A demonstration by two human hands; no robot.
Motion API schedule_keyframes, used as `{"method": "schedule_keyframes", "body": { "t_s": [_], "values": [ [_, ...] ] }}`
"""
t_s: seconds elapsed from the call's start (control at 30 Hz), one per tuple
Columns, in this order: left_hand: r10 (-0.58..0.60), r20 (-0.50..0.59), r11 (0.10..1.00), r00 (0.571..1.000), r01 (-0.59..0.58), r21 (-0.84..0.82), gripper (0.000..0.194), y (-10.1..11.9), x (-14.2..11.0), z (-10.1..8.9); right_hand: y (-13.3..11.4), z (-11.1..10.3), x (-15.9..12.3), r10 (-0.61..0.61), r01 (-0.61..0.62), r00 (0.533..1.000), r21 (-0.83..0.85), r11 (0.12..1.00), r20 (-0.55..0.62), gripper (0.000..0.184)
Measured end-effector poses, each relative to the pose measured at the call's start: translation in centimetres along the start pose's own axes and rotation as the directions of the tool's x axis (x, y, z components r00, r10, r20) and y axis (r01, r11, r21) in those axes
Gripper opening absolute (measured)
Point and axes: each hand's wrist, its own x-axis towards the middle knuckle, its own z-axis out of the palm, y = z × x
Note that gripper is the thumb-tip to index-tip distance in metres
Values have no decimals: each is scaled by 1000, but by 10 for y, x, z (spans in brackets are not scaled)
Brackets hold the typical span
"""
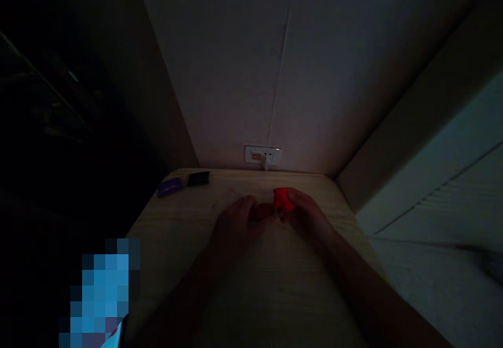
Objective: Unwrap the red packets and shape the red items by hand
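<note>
Over the wooden table, my left hand [236, 218] is closed around a small dark red object [262, 211], whose kind is too dim to tell. Just to its right, my right hand [304, 209] pinches a bright red, soft-looking piece [283, 199] between thumb and fingers. The two red things are close together, and whether they are joined cannot be made out. A small purple packet-like item [170, 186] and a flat black item [198, 178] lie at the table's far left corner, away from both hands.
The pale wooden table [251, 285] meets a wall at its far edge. A socket plate [251, 154] with a plug and cord sits low on that wall. Pale panelling [424, 180] rises at the right. At lower left is a blurred-out bright blue patch [104, 290]. The room is dark.
</note>
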Motion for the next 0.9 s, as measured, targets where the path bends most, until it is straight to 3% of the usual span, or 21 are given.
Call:
{"method": "schedule_keyframes", "body": {
  "t_s": [0.17, 0.47, 0.7, 0.8, 0.9],
  "values": [
    [62, -109, 998, 992, -60, 16, 22, -6, 4, -2, 0, -1, 1, 6, -5, 1000, 38, 999, -10, 26],
    [80, 14, 997, 997, -80, 7, 23, -11, 4, 3, -2, 0, 1, 5, -5, 1000, 19, 1000, 2, 28],
    [100, -135, 990, 986, -112, -87, 43, -12, 3, 5, 8, 0, 3, -128, 102, 989, -279, 955, -75, 36],
    [69, -194, 974, 979, -109, -200, 40, -5, 2, -2, 7, 3, -1, -199, 175, 980, -366, 914, -27, 41],
    [-9, -183, 892, 983, -75, -445, 38, 3, 0, -9, 3, 10, -10, -275, 269, 960, -468, 841, 58, 43]
  ]
}}
